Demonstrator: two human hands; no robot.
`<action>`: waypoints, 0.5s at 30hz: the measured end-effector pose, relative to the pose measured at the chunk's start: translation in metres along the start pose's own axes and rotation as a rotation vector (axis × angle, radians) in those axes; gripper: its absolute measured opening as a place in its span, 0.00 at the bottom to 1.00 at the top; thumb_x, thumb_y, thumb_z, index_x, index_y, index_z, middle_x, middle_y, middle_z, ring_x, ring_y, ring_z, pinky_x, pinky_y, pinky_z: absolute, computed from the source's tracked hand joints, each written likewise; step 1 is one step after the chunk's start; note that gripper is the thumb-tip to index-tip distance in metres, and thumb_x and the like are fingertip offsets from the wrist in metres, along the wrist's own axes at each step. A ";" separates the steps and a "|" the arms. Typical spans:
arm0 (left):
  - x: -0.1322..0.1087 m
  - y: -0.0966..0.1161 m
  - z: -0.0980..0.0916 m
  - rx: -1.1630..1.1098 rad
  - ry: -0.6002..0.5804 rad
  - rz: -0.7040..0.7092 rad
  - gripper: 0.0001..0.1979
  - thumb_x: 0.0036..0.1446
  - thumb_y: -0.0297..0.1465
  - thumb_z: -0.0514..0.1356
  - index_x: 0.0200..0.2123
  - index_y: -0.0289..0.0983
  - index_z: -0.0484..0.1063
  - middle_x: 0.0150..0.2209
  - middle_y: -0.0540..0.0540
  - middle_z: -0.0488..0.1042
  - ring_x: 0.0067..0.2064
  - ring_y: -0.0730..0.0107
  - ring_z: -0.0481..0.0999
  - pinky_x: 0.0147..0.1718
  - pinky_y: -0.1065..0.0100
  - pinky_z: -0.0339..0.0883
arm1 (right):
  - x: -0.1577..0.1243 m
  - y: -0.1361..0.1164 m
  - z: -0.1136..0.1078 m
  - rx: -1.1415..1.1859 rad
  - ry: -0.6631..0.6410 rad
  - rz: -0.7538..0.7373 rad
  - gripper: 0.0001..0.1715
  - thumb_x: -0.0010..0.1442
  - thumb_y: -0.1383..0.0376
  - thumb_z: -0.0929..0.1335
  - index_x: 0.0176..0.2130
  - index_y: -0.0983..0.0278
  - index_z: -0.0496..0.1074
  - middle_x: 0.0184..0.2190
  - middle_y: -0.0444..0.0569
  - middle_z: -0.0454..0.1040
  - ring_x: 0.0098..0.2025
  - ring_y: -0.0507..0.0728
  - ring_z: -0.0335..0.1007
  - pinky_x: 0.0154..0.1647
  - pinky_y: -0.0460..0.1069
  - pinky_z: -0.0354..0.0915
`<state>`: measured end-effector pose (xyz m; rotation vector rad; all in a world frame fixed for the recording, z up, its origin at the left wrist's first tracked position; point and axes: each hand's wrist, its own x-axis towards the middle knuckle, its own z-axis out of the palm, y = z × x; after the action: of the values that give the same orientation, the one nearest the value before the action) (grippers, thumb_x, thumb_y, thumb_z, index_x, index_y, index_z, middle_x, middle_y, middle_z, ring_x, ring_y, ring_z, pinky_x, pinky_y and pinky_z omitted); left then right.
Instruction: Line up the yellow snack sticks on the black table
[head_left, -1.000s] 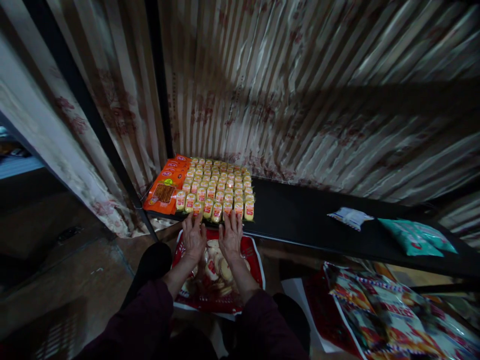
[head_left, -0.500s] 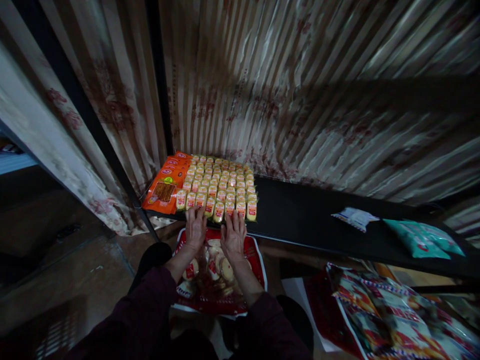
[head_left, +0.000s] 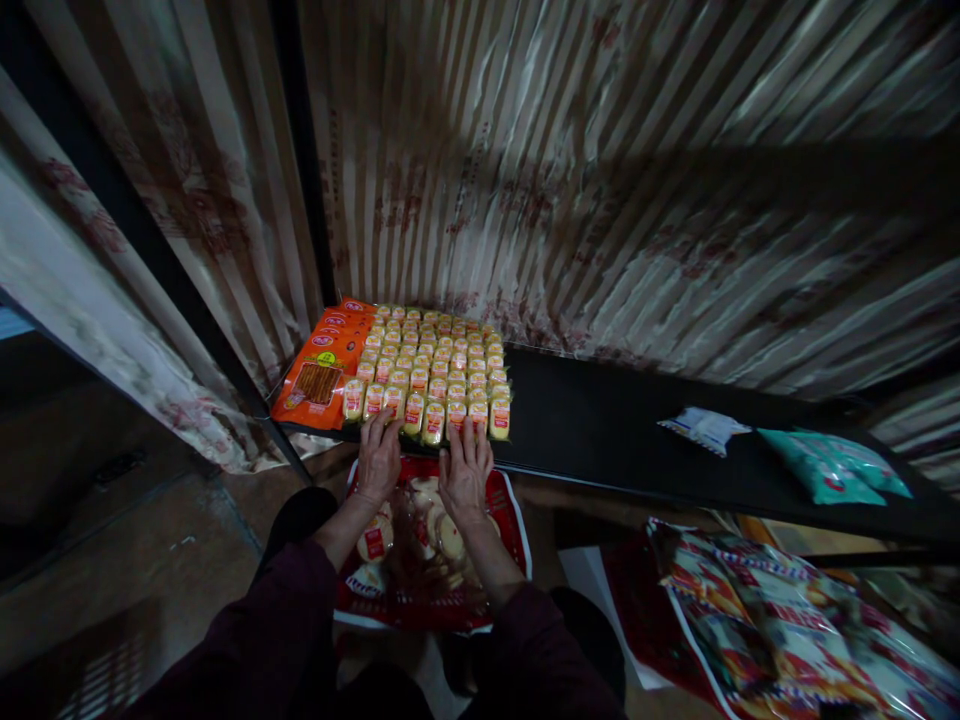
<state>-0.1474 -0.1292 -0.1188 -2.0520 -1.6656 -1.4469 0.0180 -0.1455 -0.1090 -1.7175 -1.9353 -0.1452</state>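
Note:
Rows of small wrapped yellow cakes [head_left: 433,420] stand upright on the left part of the black shelf [head_left: 585,410]. My left hand [head_left: 379,460] has its fingers stretched out against the front row, near its left end. Farther right, my right hand [head_left: 466,470] lies with fingers extended on the fronts of other cakes in that row. Neither hand is wrapped round a cake. Orange snack packets [head_left: 319,375] lie overlapped just left of the cakes. Below my forearms sits a red basket [head_left: 517,545] holding round biscuits in clear wrappers [head_left: 450,540].
A white-and-blue packet [head_left: 705,428] and teal packets [head_left: 829,465] lie toward the shelf's right end. Large snack bags [head_left: 795,610] fill a second red container at lower right. Black metal posts [head_left: 304,150] stand at left, before a striped curtain [head_left: 525,180].
My left hand has shifted slightly left along the front row. My right hand stays at nearly the same cakes. The whole view has moved a little.

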 end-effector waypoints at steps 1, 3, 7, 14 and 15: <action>0.000 -0.001 0.000 -0.009 -0.004 0.004 0.17 0.63 0.22 0.48 0.48 0.36 0.73 0.54 0.38 0.69 0.59 0.58 0.64 0.56 0.53 0.66 | 0.000 0.000 0.000 0.001 0.000 0.003 0.27 0.67 0.64 0.58 0.64 0.61 0.61 0.69 0.55 0.53 0.72 0.64 0.37 0.65 0.63 0.47; 0.000 -0.001 0.001 -0.019 -0.014 -0.001 0.16 0.63 0.22 0.48 0.46 0.36 0.73 0.53 0.38 0.70 0.60 0.58 0.63 0.57 0.53 0.66 | 0.000 0.000 0.000 0.005 -0.002 0.003 0.27 0.67 0.64 0.57 0.64 0.61 0.60 0.69 0.55 0.53 0.72 0.63 0.36 0.65 0.63 0.46; -0.003 0.001 0.003 -0.036 -0.035 -0.050 0.17 0.63 0.23 0.47 0.48 0.35 0.72 0.56 0.36 0.68 0.61 0.58 0.62 0.59 0.51 0.63 | 0.001 0.001 0.001 0.014 -0.010 -0.004 0.28 0.68 0.64 0.57 0.65 0.60 0.59 0.69 0.55 0.53 0.72 0.62 0.36 0.66 0.63 0.45; -0.009 0.001 0.002 -0.034 -0.052 -0.069 0.19 0.64 0.25 0.47 0.55 0.34 0.69 0.60 0.34 0.64 0.65 0.57 0.58 0.61 0.49 0.60 | 0.000 0.001 0.001 0.000 -0.010 -0.010 0.29 0.68 0.63 0.56 0.66 0.61 0.57 0.70 0.54 0.51 0.73 0.62 0.34 0.67 0.63 0.43; -0.010 0.001 0.001 -0.030 -0.057 -0.069 0.19 0.64 0.25 0.47 0.55 0.34 0.69 0.60 0.34 0.64 0.65 0.57 0.58 0.61 0.50 0.60 | 0.001 0.001 0.000 -0.003 -0.012 -0.012 0.29 0.68 0.63 0.56 0.66 0.61 0.57 0.70 0.54 0.51 0.73 0.62 0.34 0.67 0.63 0.43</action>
<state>-0.1454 -0.1355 -0.1264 -2.0900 -1.7629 -1.4559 0.0188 -0.1447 -0.1094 -1.7123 -1.9554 -0.1424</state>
